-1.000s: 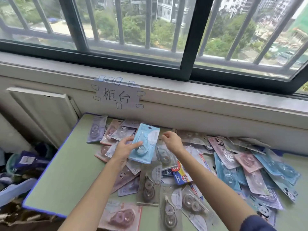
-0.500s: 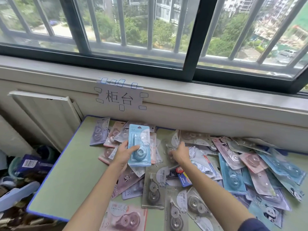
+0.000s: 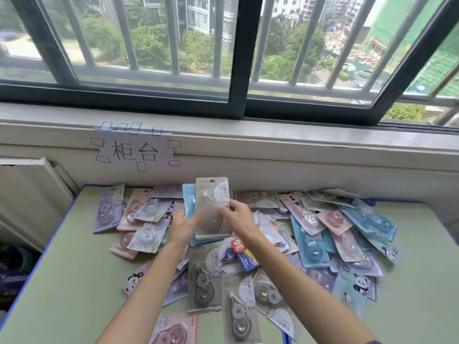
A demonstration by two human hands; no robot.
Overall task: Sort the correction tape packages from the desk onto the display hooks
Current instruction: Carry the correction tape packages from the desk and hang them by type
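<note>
Several correction tape packages (image 3: 310,234) in blue, pink, purple and grey lie scattered in a heap on the green desk (image 3: 74,269). My left hand (image 3: 182,230) holds a blue package (image 3: 188,202) upright above the pile. My right hand (image 3: 238,214) pinches a grey package (image 3: 211,207) and holds it flat against the front of the blue one, covering most of it. No display hooks are in view.
A paper label (image 3: 135,151) is taped to the wall under the window sill (image 3: 298,135). A white panel (image 3: 27,194) leans at the left of the desk. Dark clutter (image 3: 12,269) lies on the floor beside the desk's blue left edge.
My right hand picked a grey package out of the pile and brought it up in front of the blue package held by my left hand. The view moved slightly closer.
</note>
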